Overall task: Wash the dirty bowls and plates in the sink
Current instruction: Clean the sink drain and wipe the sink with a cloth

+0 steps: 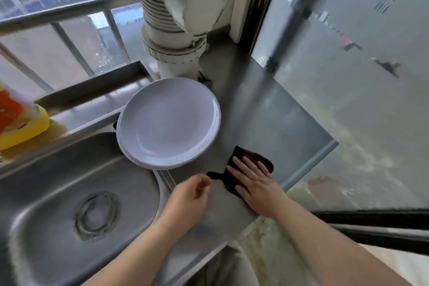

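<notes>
A stack of white plates [169,123] sits on the steel counter [267,118] at the sink's back right corner, overhanging the basin. The steel sink [69,183] holds no dishes; its round drain [97,215] shows. A dark brown cloth [251,157] lies on the counter just right of the plates. My right hand [253,181] lies flat on the cloth with fingers straight. My left hand [192,195] pinches the cloth's left corner between curled fingers.
A yellow sponge with an orange and white package [16,121] lies on the ledge left of the sink. A wide white pipe [176,37] rises behind the plates. Window bars stand at the back. The counter's right edge drops to the floor.
</notes>
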Available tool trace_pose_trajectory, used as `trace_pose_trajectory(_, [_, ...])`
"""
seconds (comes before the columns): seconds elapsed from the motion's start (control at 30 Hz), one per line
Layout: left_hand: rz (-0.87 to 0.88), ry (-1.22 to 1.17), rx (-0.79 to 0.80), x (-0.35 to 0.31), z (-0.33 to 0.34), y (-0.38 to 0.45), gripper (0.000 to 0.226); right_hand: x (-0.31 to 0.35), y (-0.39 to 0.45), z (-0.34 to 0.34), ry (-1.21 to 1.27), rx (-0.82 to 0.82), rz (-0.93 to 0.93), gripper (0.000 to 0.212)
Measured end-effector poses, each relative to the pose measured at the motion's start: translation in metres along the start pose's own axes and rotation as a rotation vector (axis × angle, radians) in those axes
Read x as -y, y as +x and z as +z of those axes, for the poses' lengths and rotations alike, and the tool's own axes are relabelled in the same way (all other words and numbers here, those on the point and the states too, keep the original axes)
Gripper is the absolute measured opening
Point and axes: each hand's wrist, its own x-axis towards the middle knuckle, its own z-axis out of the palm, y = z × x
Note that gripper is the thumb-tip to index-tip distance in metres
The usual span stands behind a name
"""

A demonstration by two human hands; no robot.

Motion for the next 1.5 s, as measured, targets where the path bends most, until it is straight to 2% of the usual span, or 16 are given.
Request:
trace_pose_trajectory(0.07, [-0.005, 0.023, 0.001, -0.008, 0.01, 0.009, 0.012, -0.05, 0.012, -0.013, 0.004, -0.082, 0.083, 0.065])
trace_pose_trajectory(0.17, [-0.048, 0.011, -0.026, -0.022, 0.03, 0.024, 0.02, -0.116, 0.04, -0.045, 0.035, -0.06, 0.299, 0.058])
trace_pose_trajectory(0.23, [-0.099, -0.001, -0.068, -0.034, 0.042, 0.037, 0.02, -0.129, 0.059, -0.058, 0.109, -0.065, 0.458, 0.056])
trace_pose_trajectory(0.3, [-0.139, -0.013, -0.138, -0.043, 0.052, 0.051, 0.018, -0.115, 0.069, -0.053, 0.129, -0.095, 0.463, 0.058])
trace_pose_trajectory(0.4, [-0.206, -0.032, -0.234, -0.055, 0.059, 0.07, 0.015, -0.061, 0.053, -0.026, 0.046, -0.199, 0.058, 0.058])
trace_pose_trajectory(0.47, [-0.237, -0.033, -0.297, -0.062, 0.063, 0.078, 0.013, -0.035, 0.037, -0.015, 0.034, -0.121, -0.225, 0.058])
trace_pose_trajectory(0.53, [-0.241, -0.007, -0.365, -0.068, 0.065, 0.084, 0.013, -0.039, 0.039, -0.018, -0.018, -0.036, -0.407, 0.059])
trace_pose_trajectory(0.6, [-0.261, 0.015, -0.402, -0.069, 0.068, 0.089, 0.012, -0.065, 0.062, -0.026, -0.102, -0.065, -0.474, 0.055])
trace_pose_trajectory(0.77, [-0.346, -0.043, -0.364, -0.061, 0.069, 0.09, 0.024, -0.152, 0.149, -0.084, -0.054, -0.146, -0.053, 0.06])
trace_pose_trajectory(0.9, [-0.389, -0.053, -0.383, -0.055, 0.069, 0.088, 0.027, -0.145, 0.194, -0.108, 0.015, -0.105, 0.214, 0.058])
trace_pose_trajectory(0.97, [-0.41, -0.074, -0.396, -0.053, 0.068, 0.09, 0.027, -0.108, 0.193, -0.097, 0.002, -0.136, 0.075, 0.058])
trace_pose_trajectory(1.1, [-0.416, -0.076, -0.405, -0.054, 0.064, 0.093, 0.028, -0.047, 0.157, -0.062, -0.077, -0.117, -0.433, 0.056])
trace_pose_trajectory(1.23, [-0.4, -0.051, -0.438, -0.044, 0.061, 0.088, 0.032, -0.089, 0.168, -0.074, -0.13, 0.007, -0.699, 0.056])
trace_pose_trajectory(1.37, [-0.427, -0.067, -0.367, -0.036, 0.059, 0.086, 0.027, -0.153, 0.217, -0.109, -0.135, -0.144, -0.273, 0.066])
trace_pose_trajectory(1.43, [-0.421, -0.074, -0.364, -0.033, 0.057, 0.084, 0.027, -0.153, 0.228, -0.115, -0.083, -0.133, -0.033, 0.062])
trace_pose_trajectory(1.5, [-0.416, -0.07, -0.34, -0.033, 0.057, 0.084, 0.026, -0.124, 0.223, -0.109, -0.055, -0.159, 0.076, 0.059])
